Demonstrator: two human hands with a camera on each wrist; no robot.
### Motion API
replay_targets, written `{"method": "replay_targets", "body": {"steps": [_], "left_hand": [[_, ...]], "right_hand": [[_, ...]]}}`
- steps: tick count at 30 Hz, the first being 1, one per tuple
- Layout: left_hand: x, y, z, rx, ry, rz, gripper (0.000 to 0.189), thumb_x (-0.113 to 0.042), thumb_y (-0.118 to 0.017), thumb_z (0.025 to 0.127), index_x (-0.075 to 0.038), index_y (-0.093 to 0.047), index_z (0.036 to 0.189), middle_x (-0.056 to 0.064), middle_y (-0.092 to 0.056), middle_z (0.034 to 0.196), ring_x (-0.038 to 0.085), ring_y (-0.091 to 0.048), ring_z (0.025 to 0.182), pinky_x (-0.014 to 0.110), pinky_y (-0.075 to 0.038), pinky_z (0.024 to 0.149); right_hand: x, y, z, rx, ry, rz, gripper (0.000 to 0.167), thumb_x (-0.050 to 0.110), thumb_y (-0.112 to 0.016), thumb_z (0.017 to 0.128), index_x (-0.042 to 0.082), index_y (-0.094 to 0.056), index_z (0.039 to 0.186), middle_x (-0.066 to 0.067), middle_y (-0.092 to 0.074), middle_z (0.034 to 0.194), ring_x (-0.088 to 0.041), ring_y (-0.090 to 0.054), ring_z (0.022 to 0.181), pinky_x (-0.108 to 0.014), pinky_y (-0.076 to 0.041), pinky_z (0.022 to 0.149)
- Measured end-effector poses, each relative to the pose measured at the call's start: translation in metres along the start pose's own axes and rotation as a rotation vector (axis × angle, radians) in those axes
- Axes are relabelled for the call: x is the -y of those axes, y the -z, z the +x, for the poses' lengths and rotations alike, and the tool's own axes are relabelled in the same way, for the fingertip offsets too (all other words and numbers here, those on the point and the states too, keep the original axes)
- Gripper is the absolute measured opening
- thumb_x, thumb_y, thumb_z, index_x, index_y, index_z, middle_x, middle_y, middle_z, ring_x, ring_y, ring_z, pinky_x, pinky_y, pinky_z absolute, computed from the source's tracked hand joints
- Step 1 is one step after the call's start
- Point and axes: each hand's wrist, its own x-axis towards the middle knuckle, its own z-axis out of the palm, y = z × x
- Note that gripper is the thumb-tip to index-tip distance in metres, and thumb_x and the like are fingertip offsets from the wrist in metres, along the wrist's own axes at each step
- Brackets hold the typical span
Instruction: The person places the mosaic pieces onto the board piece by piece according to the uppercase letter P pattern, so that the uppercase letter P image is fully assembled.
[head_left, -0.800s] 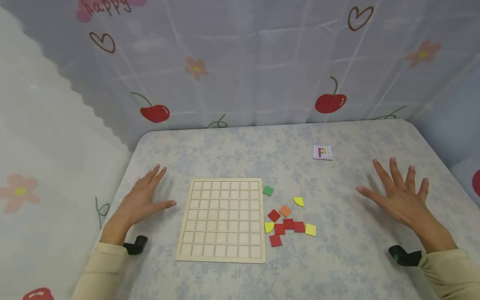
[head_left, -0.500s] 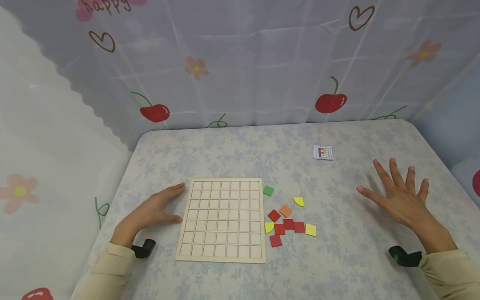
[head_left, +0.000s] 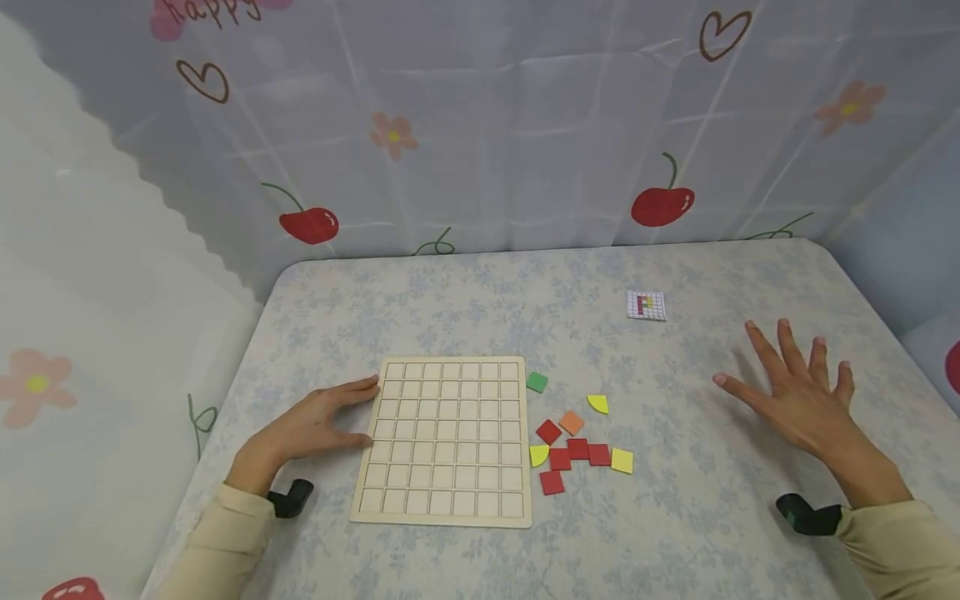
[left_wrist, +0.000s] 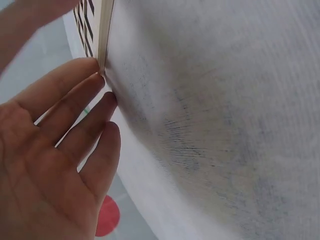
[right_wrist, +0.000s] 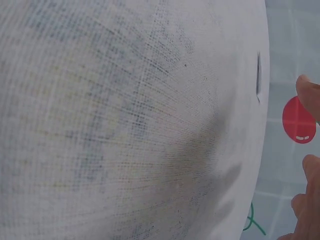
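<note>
The wooden grid board [head_left: 446, 429] lies on the table [head_left: 675, 533], beside the coloured tiles [head_left: 577, 448]. The left hand [head_left: 303, 427], its fingers extended and thumb apart, touches the board's edge. The right hand [head_left: 806, 408] is widely spread.

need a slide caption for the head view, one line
Left hand at the edge of a gridded board, coloured tiles by its opposite edge, right hand spread farther off.

Beige gridded board [head_left: 442, 524], red tiles [head_left: 577, 448], blue-mottled tablecloth [head_left: 465, 308]
</note>
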Motion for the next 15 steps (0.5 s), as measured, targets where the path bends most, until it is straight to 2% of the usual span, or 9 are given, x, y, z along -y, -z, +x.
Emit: {"method": "replay_targets", "body": {"steps": [3, 7, 11, 13, 15], "left_hand": [[-0.004, 0.001, 0.002, 0.008, 0.013, 0.044, 0.083, -0.029, -0.085, 0.078, 0.001, -0.046, 0.145, 0.012, -0.035, 0.156, 0.036, -0.033, 0.141, 0.053, -0.038, 0.108], [-0.007, 0.001, 0.003, 0.025, 0.035, 0.066, 0.085, -0.028, -0.086, 0.077, 0.002, -0.045, 0.145, 0.012, -0.034, 0.156, 0.036, -0.033, 0.142, 0.052, -0.038, 0.108], [-0.007, 0.0, 0.003, 0.031, 0.048, 0.062, 0.085, -0.027, -0.086, 0.077, 0.001, -0.044, 0.146, 0.012, -0.033, 0.157, 0.036, -0.031, 0.142, 0.052, -0.038, 0.108], [-0.007, 0.0, 0.002, 0.028, 0.044, 0.064, 0.085, -0.027, -0.085, 0.077, 0.001, -0.044, 0.146, 0.012, -0.033, 0.157, 0.036, -0.032, 0.142, 0.052, -0.038, 0.108], [-0.007, 0.0, 0.002, 0.024, 0.038, 0.067, 0.085, -0.028, -0.085, 0.077, 0.002, -0.044, 0.145, 0.013, -0.033, 0.157, 0.037, -0.032, 0.142, 0.052, -0.039, 0.107]], "right_hand": [[0.001, 0.0, 0.001, -0.004, -0.002, 0.014, 0.097, 0.061, -0.051, 0.094, 0.02, 0.008, 0.159, -0.024, 0.017, 0.159, -0.061, 0.017, 0.137, -0.08, 0.009, 0.099], [0.006, -0.001, 0.004, -0.01, -0.001, 0.074, 0.098, 0.056, -0.056, 0.094, 0.006, -0.002, 0.159, -0.034, -0.003, 0.158, -0.063, -0.011, 0.136, -0.081, -0.012, 0.096], [0.016, -0.001, 0.005, 0.009, 0.011, 0.129, 0.088, 0.047, -0.063, 0.094, -0.012, -0.027, 0.148, -0.041, -0.029, 0.143, -0.059, -0.043, 0.118, -0.072, -0.039, 0.085], [0.022, -0.002, 0.005, 0.022, 0.028, 0.137, 0.075, 0.041, -0.066, 0.094, -0.015, -0.042, 0.138, -0.04, -0.042, 0.132, -0.054, -0.054, 0.106, -0.064, -0.049, 0.076], [0.029, -0.004, 0.005, 0.035, 0.054, 0.141, 0.062, 0.035, -0.069, 0.093, -0.013, -0.053, 0.128, -0.035, -0.056, 0.118, -0.047, -0.062, 0.096, -0.056, -0.053, 0.07]]}}
